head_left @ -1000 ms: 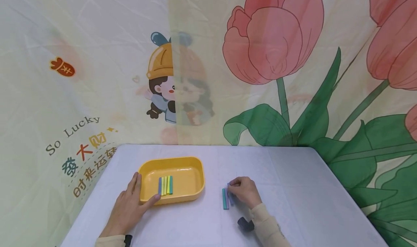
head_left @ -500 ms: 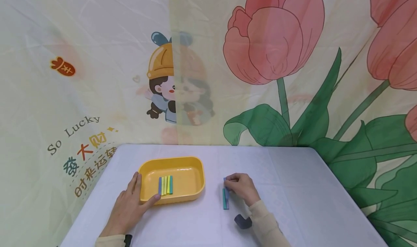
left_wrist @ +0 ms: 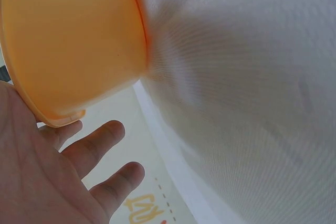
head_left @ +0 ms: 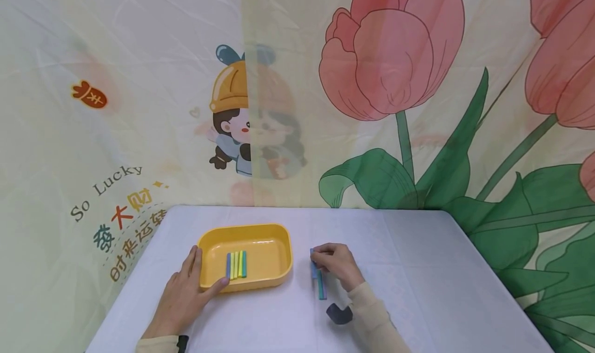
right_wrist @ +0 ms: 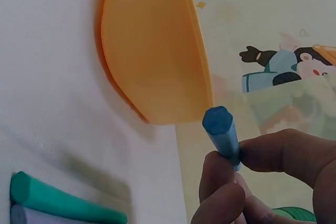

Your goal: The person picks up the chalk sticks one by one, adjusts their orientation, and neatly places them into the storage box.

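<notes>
Right hand pinches a blue chalk stick at centre frame; the yellow tray lies leftward, steadied by the left hand.

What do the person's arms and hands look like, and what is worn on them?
Both hands, the left hand and the right hand, are bare, without gloves or rings. Each arm has a beige long sleeve. A dark device sits by the right wrist and another at the left cuff.
</notes>
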Motion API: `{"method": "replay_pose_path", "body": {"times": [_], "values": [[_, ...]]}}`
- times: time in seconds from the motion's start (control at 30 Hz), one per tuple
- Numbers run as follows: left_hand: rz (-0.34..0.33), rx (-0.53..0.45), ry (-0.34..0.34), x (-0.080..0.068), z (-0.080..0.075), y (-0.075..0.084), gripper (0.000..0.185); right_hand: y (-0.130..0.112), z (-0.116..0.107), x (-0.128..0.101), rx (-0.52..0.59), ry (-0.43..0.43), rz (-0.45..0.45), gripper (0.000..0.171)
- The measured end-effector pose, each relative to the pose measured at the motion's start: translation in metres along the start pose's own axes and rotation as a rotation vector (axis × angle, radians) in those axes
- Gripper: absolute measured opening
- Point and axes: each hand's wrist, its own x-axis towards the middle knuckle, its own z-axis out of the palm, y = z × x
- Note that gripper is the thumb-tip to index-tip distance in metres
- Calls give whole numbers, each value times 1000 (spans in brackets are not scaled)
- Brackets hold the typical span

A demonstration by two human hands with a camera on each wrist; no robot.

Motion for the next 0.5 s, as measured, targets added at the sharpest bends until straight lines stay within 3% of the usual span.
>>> {"method": "replay_pose_path", "body": {"times": [0.2, 0.5], "values": [[-3, 5, -4, -1, 0, 0, 122, -9, 9, 0, 21, -53, -29, 33], [-23, 0, -16, 1, 1, 0, 125, -28, 27, 1, 185, -185, -107, 35]]}}
